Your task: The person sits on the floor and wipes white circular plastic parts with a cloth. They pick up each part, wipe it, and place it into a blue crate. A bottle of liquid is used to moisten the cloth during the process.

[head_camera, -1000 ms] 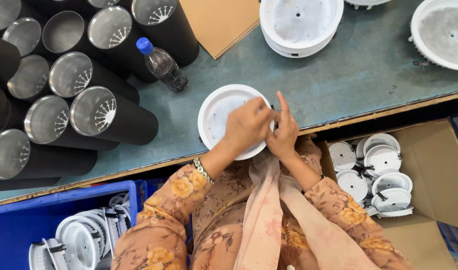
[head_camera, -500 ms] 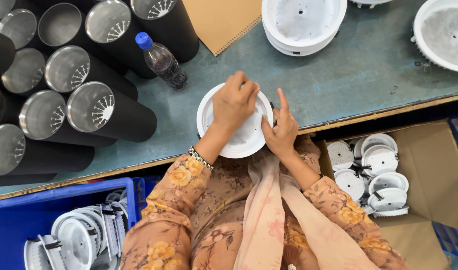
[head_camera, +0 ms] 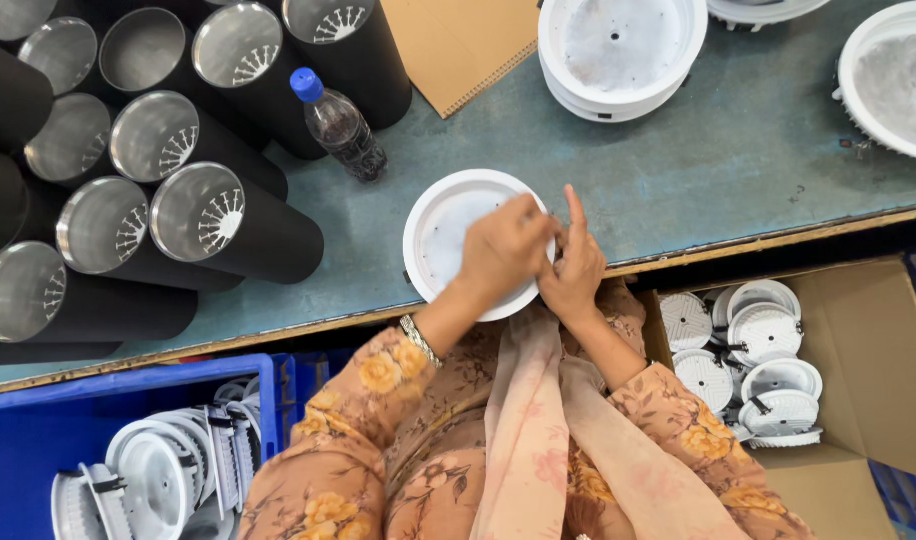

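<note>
White and round, the shallow lamp housing (head_camera: 448,235) lies flat on the grey-green worktop (head_camera: 678,180) near its front edge, open side up. The left hand (head_camera: 503,250) rests over the right part of the housing with its fingers curled down onto the rim, seemingly gripping it. The right hand (head_camera: 575,268) sits just beside it at the housing's right edge, touching the left hand, with the forefinger pointing straight up and the other fingers bent; whether it pinches anything I cannot tell. A bead bracelet (head_camera: 418,340) circles the left wrist. Behind the housing lies a small plastic bottle (head_camera: 340,125) with a blue cap and dark liquid. To the left are black tubes (head_camera: 238,225) with shiny insides, lying stacked. A larger white housing (head_camera: 620,52) sits further back, beside a brown notebook (head_camera: 458,40). Below the worktop, a blue crate (head_camera: 38,440) on the left and a cardboard box (head_camera: 868,340) on the right both hold white fittings
</note>
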